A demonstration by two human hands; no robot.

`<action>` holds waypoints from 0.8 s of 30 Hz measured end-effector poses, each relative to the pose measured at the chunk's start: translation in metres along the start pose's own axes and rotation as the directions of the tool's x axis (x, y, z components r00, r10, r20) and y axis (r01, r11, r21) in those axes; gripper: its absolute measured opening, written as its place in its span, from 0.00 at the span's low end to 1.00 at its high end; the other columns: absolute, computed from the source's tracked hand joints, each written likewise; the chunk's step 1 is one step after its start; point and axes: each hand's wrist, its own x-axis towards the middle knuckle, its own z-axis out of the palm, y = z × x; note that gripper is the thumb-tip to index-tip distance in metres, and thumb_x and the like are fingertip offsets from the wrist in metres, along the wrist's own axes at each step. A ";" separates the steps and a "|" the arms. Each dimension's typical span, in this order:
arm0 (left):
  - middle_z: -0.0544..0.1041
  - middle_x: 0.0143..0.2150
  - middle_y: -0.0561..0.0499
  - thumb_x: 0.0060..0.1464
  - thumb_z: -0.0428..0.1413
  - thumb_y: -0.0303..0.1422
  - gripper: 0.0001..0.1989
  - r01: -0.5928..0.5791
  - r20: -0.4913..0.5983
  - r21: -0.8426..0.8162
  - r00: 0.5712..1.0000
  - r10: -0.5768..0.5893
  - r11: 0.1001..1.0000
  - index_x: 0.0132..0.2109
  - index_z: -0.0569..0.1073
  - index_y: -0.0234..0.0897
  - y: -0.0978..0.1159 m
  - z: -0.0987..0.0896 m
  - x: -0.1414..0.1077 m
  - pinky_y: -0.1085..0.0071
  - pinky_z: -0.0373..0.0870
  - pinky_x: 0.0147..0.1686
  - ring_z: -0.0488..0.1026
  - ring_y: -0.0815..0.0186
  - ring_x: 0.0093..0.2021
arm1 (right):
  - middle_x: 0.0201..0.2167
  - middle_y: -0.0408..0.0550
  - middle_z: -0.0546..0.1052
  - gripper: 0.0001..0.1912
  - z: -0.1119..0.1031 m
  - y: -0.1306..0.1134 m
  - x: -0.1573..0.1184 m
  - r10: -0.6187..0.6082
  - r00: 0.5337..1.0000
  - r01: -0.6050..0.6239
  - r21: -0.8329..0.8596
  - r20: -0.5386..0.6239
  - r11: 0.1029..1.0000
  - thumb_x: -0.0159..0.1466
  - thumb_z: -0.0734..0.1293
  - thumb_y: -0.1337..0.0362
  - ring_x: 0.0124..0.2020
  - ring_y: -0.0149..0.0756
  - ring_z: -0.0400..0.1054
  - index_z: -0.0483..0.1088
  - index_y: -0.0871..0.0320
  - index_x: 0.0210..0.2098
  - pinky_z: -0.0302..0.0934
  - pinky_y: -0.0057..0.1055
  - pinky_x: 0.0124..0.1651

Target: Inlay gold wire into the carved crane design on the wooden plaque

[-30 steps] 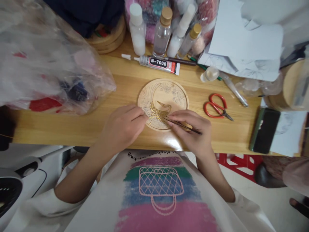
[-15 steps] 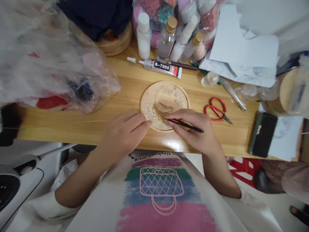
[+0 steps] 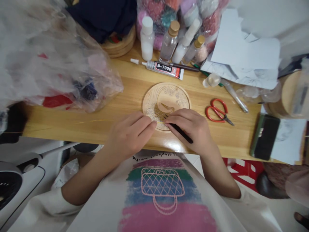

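Observation:
A round wooden plate (image 3: 185, 101) lies on the table, carrying a crane outline and feather lines, partly filled with gold. Over its near left edge, my left hand (image 3: 132, 132) is closed, thumb and forefinger pinching a thin gold wire (image 3: 160, 122). A stretch of that wire runs taut across to the fingertips of my right hand (image 3: 193, 127). Black tweezers (image 3: 181, 133) sit in my right hand, slanting down under the fingers, with their points near the crane's body. More wire trails leftward over the wood from behind my left hand. My fingers hide part of the plate's near side.
Red-handled scissors (image 3: 218, 111) lie right of the plate, and a phone (image 3: 265, 137) is farther right. Behind are a B-7000 glue tube (image 3: 165, 69) and several small bottles (image 3: 168, 43). A plastic bag (image 3: 96, 74) bulges over the left side.
The tweezers have turned within my right hand and their points have left the gold filling. My right fingertips have come to the wire, now stretched between both hands. The view has shifted slightly.

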 end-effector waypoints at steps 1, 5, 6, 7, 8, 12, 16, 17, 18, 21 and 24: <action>0.74 0.29 0.52 0.63 0.52 0.23 0.07 0.000 -0.011 0.003 1.000 0.000 1.000 0.39 0.74 0.34 0.000 0.001 0.000 0.68 0.68 0.30 0.68 0.66 0.30 | 0.32 0.47 0.80 0.06 0.001 0.001 -0.001 -0.012 1.000 0.012 -0.013 -0.001 1.000 0.67 0.66 0.65 0.35 0.36 0.74 0.76 0.55 0.37 0.67 0.33 0.38; 0.75 0.29 0.51 0.62 0.53 0.22 0.06 0.019 -0.007 0.022 1.000 -0.019 1.000 0.39 0.74 0.33 0.002 0.004 0.000 0.67 0.69 0.31 0.69 0.65 0.31 | 0.31 0.47 0.80 0.06 0.002 0.002 -0.003 -0.042 0.999 0.042 -0.031 -0.009 0.999 0.67 0.66 0.66 0.34 0.35 0.74 0.76 0.56 0.36 0.67 0.32 0.37; 0.75 0.30 0.51 0.62 0.54 0.22 0.05 0.021 0.001 0.025 1.000 -0.021 0.999 0.39 0.74 0.33 0.003 0.004 0.000 0.67 0.69 0.31 0.69 0.65 0.31 | 0.31 0.47 0.79 0.06 0.003 0.002 -0.003 -0.036 0.999 0.036 -0.032 -0.010 0.999 0.67 0.65 0.66 0.34 0.35 0.74 0.76 0.56 0.36 0.67 0.32 0.38; 0.75 0.30 0.51 0.62 0.54 0.22 0.05 0.022 0.010 0.027 1.000 -0.022 0.999 0.40 0.74 0.32 0.004 0.005 -0.001 0.67 0.70 0.31 0.70 0.65 0.31 | 0.31 0.47 0.79 0.06 0.003 0.002 -0.003 -0.029 1.000 0.029 -0.032 -0.011 0.999 0.68 0.65 0.66 0.34 0.35 0.74 0.75 0.56 0.36 0.67 0.32 0.38; 0.75 0.30 0.50 0.61 0.54 0.21 0.05 0.024 0.015 0.025 1.000 -0.025 0.999 0.40 0.74 0.32 0.004 0.005 -0.001 0.67 0.70 0.31 0.70 0.65 0.31 | 0.31 0.47 0.79 0.07 0.004 0.001 -0.003 -0.021 1.000 0.021 -0.032 -0.012 0.999 0.68 0.65 0.65 0.34 0.35 0.74 0.75 0.56 0.36 0.67 0.32 0.38; 0.75 0.30 0.50 0.61 0.54 0.21 0.06 0.057 0.017 0.027 0.998 -0.058 0.998 0.40 0.74 0.32 0.006 0.007 0.000 0.67 0.69 0.30 0.70 0.65 0.31 | 0.30 0.46 0.79 0.07 0.005 -0.001 -0.002 0.001 1.000 -0.003 -0.050 -0.029 0.999 0.68 0.65 0.65 0.33 0.34 0.74 0.75 0.55 0.35 0.67 0.31 0.37; 0.73 0.27 0.50 0.61 0.56 0.22 0.06 0.080 0.003 0.015 0.997 -0.080 0.997 0.35 0.74 0.34 0.007 0.008 0.003 0.68 0.68 0.29 0.69 0.64 0.29 | 0.30 0.47 0.80 0.05 0.005 -0.003 -0.003 -0.021 0.997 0.017 -0.066 -0.069 0.998 0.67 0.66 0.66 0.33 0.34 0.74 0.74 0.57 0.35 0.67 0.31 0.36; 0.73 0.27 0.51 0.61 0.56 0.23 0.07 0.084 0.001 0.007 0.996 -0.084 0.996 0.34 0.74 0.34 0.007 0.009 0.004 0.68 0.68 0.29 0.69 0.64 0.29 | 0.30 0.47 0.80 0.05 0.005 -0.003 -0.003 -0.026 0.997 0.021 -0.065 -0.075 0.998 0.67 0.66 0.67 0.32 0.34 0.75 0.74 0.58 0.35 0.67 0.30 0.36; 0.72 0.27 0.51 0.61 0.56 0.23 0.07 0.087 0.001 -0.001 0.996 -0.087 0.996 0.34 0.74 0.34 0.007 0.009 0.004 0.68 0.67 0.29 0.69 0.65 0.29 | 0.30 0.48 0.80 0.05 0.004 -0.003 -0.003 -0.024 0.997 0.019 -0.061 -0.079 0.998 0.67 0.66 0.67 0.32 0.34 0.75 0.74 0.58 0.34 0.68 0.30 0.35; 0.72 0.27 0.51 0.61 0.55 0.23 0.08 0.099 -0.005 -0.015 0.995 -0.099 0.995 0.33 0.74 0.35 0.008 0.010 0.003 0.69 0.66 0.28 0.68 0.65 0.29 | 0.30 0.48 0.80 0.05 0.005 -0.005 -0.004 0.008 0.996 -0.012 -0.047 -0.086 0.999 0.66 0.66 0.67 0.32 0.34 0.75 0.74 0.58 0.35 0.68 0.30 0.36; 0.72 0.26 0.51 0.60 0.56 0.22 0.08 0.114 -0.021 -0.027 0.993 -0.115 0.993 0.32 0.73 0.35 0.009 0.012 0.002 0.69 0.65 0.27 0.68 0.65 0.28 | 0.30 0.48 0.80 0.04 0.007 -0.006 -0.005 0.040 0.994 -0.043 -0.031 -0.098 0.999 0.66 0.66 0.68 0.32 0.35 0.75 0.74 0.59 0.35 0.68 0.31 0.35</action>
